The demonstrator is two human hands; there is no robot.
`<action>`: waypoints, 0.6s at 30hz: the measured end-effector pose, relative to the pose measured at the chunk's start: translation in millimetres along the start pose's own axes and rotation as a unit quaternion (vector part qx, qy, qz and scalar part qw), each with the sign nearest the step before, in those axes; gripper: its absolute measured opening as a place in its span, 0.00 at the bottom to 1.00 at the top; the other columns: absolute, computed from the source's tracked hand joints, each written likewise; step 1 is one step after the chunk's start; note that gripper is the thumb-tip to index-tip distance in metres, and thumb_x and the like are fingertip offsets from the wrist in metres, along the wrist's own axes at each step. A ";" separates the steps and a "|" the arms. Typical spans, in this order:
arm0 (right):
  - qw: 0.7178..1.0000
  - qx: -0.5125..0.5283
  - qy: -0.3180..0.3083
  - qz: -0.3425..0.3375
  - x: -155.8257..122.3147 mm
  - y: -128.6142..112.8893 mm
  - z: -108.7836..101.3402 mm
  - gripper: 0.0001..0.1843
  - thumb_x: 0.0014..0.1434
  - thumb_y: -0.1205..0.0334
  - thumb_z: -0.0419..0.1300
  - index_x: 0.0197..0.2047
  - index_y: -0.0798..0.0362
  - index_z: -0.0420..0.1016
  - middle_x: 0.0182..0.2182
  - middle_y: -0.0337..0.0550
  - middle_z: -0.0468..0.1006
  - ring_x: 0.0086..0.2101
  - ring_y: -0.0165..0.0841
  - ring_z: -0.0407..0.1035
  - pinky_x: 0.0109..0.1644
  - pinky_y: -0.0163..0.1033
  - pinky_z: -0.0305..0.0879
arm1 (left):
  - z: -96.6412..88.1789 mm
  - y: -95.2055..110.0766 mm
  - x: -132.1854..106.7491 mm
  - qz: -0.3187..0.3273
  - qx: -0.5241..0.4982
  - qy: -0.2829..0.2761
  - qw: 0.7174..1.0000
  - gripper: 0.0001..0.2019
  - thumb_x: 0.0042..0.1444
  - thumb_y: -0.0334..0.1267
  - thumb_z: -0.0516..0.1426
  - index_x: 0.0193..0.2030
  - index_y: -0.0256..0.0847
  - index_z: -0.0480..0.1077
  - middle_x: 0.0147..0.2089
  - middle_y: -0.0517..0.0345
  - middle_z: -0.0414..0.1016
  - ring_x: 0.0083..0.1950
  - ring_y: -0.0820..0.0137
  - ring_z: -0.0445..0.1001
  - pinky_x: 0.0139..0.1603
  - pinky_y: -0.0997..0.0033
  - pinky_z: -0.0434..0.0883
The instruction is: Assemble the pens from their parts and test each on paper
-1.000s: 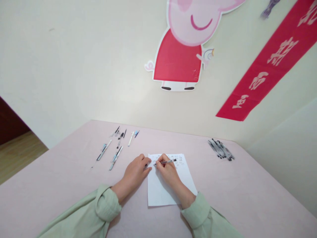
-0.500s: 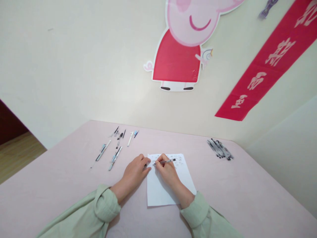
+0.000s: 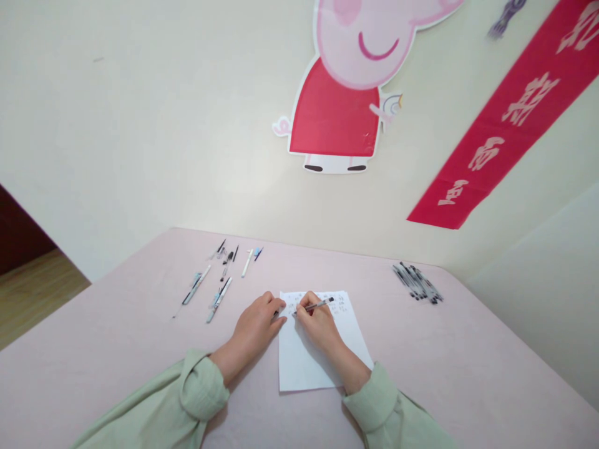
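In the head view, my right hand (image 3: 317, 321) is closed around a clear-barrelled pen (image 3: 322, 304) with a black end. Its tip points down-left onto a white sheet of paper (image 3: 304, 368), near rows of small handwritten marks across the upper part. My left hand (image 3: 259, 318) lies at the paper's upper left edge, fingertips touching it. Between that thumb and forefinger shows a small dark piece, which looks like a pen cap (image 3: 275, 315), mostly hidden by the fingers.
Several pens and pen parts (image 3: 219, 300) lie apart at the left on the pink-covered table (image 3: 140, 324). A pile of several black-ended pens (image 3: 416, 284) is at the far right. Behind the table rises a wall (image 3: 187, 125) with a pig cutout (image 3: 337, 118) and red banner (image 3: 486, 153).
The right hand and pen have shifted slightly; the tip is a little lower and further right on the paper. The pen's back end tilts up more. My left hand stays in place.
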State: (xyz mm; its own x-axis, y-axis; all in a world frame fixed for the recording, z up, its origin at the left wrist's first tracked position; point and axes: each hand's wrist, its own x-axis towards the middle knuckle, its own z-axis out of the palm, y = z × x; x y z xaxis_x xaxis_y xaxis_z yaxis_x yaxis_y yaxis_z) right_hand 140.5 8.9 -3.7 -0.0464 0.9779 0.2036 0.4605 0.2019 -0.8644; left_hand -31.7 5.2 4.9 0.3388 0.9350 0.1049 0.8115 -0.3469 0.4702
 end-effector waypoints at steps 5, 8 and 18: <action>1.000 0.005 0.002 0.007 -0.4 0.7 0.6 0.06 0.53 0.62 0.53 0.25 0.49 0.63 0.20 0.32 0.65 0.24 0.30 0.62 0.31 0.35 0.56 | -1.4 1.0 -0.3 0.006 0.006 0.003 1.000 0.10 0.59 0.36 0.55 0.46 0.44 0.70 0.43 0.55 0.68 0.45 0.65 0.71 0.43 0.69 0.65; 1.000 -0.001 0.008 0.000 -0.3 1.2 0.5 0.06 0.53 0.62 0.53 0.25 0.49 0.62 0.20 0.32 0.64 0.24 0.30 0.61 0.30 0.35 0.55 | -0.9 0.2 -0.4 0.006 0.006 0.003 1.000 0.10 0.59 0.36 0.55 0.47 0.45 0.70 0.43 0.55 0.68 0.45 0.65 0.71 0.43 0.69 0.65; 1.000 0.003 0.015 0.017 0.0 2.9 0.2 0.05 0.53 0.62 0.52 0.26 0.49 0.62 0.21 0.33 0.67 0.25 0.31 0.64 0.32 0.35 0.57 | -1.9 1.2 -0.3 0.003 0.007 0.000 1.000 0.10 0.58 0.36 0.55 0.46 0.44 0.70 0.43 0.55 0.68 0.45 0.65 0.71 0.43 0.70 0.65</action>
State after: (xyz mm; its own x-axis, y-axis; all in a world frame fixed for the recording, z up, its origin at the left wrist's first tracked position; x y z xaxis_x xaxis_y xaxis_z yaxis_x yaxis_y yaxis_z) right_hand 141.6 9.5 -6.3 -0.0035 0.9822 0.1879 0.4554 0.1688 -0.8741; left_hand -31.7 4.6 7.1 0.3449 0.9325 0.1074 0.8155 -0.3544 0.4577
